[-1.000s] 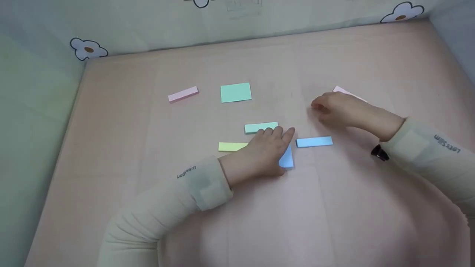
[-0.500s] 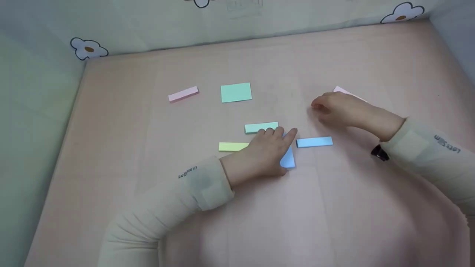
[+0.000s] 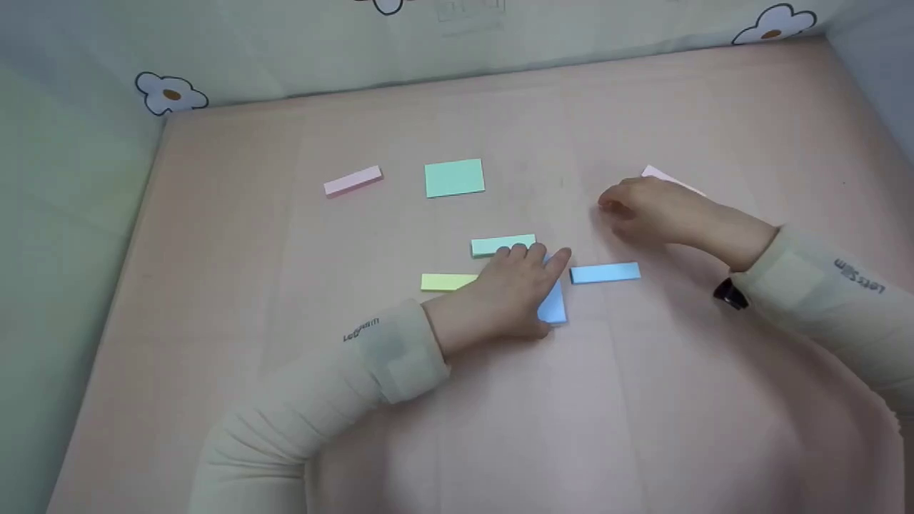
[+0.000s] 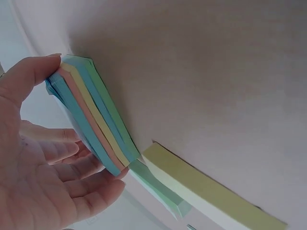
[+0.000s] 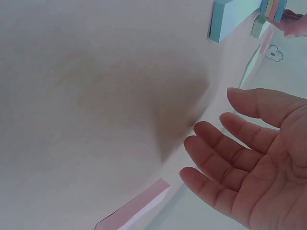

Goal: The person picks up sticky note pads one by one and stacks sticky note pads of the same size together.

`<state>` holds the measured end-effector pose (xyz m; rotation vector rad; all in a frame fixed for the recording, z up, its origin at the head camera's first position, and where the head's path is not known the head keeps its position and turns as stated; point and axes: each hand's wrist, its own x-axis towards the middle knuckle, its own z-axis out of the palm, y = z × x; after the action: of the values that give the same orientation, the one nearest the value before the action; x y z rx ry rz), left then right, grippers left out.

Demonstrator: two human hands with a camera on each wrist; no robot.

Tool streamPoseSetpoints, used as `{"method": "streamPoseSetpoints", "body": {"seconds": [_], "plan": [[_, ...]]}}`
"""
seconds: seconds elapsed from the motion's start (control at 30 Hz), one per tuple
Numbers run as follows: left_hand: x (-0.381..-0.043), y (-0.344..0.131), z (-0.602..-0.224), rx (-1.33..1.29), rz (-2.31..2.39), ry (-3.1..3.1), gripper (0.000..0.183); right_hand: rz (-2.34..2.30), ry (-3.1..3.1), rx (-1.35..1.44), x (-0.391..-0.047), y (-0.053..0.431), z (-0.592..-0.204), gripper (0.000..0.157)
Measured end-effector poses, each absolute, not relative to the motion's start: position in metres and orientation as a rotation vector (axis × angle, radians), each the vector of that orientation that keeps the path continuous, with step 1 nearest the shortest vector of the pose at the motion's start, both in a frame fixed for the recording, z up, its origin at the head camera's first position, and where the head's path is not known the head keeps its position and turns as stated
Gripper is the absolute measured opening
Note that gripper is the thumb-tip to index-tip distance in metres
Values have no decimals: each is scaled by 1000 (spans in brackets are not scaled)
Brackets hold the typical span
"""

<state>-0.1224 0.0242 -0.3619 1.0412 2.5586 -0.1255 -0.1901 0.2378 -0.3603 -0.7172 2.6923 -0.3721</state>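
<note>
My left hand [image 3: 508, 296] grips a stack of sticky note pads [image 3: 553, 307] on the table. In the left wrist view the stack [image 4: 93, 108] shows blue, pink, yellow and green layers, with the thumb at one end and fingers at the other. A yellow sticky note strip [image 3: 444, 283] lies partly under the left forearm's side. Just beyond the fingertips is a green strip [image 3: 496, 247]. My right hand [image 3: 653, 210] hovers with loosely bent fingers, holding nothing. Beside it lies a pink strip [image 5: 136, 206], partly hidden in the head view. Between the hands is a blue strip [image 3: 605, 273].
A flat green note pad [image 3: 454, 178] lies farther back, with another pink strip [image 3: 353, 181] to its left. The pink-covered table [image 3: 250, 400] meets a pale wall [image 3: 307, 46] with flower prints at the back and side walls left and right.
Over the last second the left hand and the stack have shifted only very slightly to the right. The right hand and the strips stay where they were.
</note>
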Motion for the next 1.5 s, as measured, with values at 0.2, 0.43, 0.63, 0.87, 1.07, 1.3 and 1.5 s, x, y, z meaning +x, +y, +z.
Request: {"method": "streamPoseSetpoints", "body": {"seconds": [0.2,0.43,0.63,0.87,1.07,1.3,1.5], "plan": [[-123,24,-363,1044,-110,2559,90,-366,2687,-693,-190,237,-360,33],[-123,24,-361,1030,-113,2579,90,-345,2688,-673,-191,237,-359,33],[-122,23,-360,1016,-115,2591,92,-336,2704,-704,-191,238,-361,33],[-122,24,-362,1003,-90,2576,87,-345,2697,-697,-191,238,-361,33],[-120,24,-362,1015,-115,2570,71,-353,2691,-678,-190,236,-362,33],[-110,20,-361,1205,-74,2640,54,-346,2688,-652,-190,235,-360,33],[-105,20,-368,1490,-6,2692,20,-373,2698,-676,-190,236,-362,32]]}}
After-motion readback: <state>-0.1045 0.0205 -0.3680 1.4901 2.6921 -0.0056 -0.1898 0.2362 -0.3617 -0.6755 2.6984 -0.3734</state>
